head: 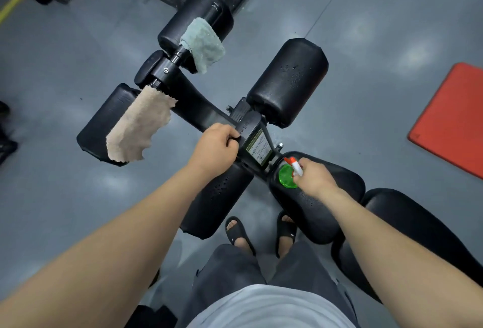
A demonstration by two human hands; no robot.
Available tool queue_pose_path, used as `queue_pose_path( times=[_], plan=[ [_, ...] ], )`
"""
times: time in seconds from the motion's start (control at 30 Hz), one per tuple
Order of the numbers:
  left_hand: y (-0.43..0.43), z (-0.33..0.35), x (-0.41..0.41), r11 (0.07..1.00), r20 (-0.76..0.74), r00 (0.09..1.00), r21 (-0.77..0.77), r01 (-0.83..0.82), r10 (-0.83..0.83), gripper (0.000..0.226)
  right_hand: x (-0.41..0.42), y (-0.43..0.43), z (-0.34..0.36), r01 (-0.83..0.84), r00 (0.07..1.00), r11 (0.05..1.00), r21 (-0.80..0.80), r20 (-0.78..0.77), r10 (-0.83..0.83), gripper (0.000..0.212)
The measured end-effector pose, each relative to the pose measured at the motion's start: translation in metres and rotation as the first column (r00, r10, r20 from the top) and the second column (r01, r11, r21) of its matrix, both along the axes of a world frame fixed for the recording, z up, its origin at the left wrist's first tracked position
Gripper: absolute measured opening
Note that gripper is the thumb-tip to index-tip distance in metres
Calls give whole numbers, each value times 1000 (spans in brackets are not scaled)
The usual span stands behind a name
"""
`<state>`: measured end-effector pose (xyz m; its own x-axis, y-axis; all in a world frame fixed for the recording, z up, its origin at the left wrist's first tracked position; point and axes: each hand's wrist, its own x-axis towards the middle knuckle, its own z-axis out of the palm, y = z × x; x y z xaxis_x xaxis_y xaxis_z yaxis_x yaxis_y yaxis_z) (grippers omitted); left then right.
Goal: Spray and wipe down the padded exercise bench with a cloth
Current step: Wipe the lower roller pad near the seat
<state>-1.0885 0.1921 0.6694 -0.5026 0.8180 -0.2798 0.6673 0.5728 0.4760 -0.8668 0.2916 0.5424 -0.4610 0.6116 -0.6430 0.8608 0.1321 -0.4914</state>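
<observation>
The bench frame (203, 113) is gripped by the curled left hand (217, 145). A green spray bottle (287, 176) is clasped in the right hand (315, 177) above the near right pad (313, 212). A beige cloth (138, 124) is draped over the left pad (96, 129).

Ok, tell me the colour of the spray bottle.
The bottle is green, nozzle red and white; head view.

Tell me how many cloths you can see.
2: a green cloth draped over the far roller, a beige cloth draped over the left pad. More may be hidden under the bench.
</observation>
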Motion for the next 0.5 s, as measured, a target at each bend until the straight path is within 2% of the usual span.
queue_pose_path(
  times=[0.1,0.2,0.23,0.3,0.4,0.5],
  plan=[
    [-5,3,1,1000,-9,1000,25,0,0,24,2,8,11,-5,998,1000,26,-60,7,9],
    [-4,6,3,989,-50,988,29,147,-145,24,1,18,30,-47,982,997,53,-181,56,4],
    [-2,7,5,979,-49,978,20,205,-204,26,0,21,39,-65,967,996,66,-242,79,11],
    [5,12,9,956,-2,956,19,293,-293,32,-5,27,56,-104,932,991,82,-340,126,17],
    [18,21,15,920,89,917,5,391,-390,40,-15,37,85,-176,894,980,90,-403,197,7],
    [23,33,14,906,77,902,22,423,-424,22,-24,45,108,-189,858,982,18,-484,174,7]
  ],
)
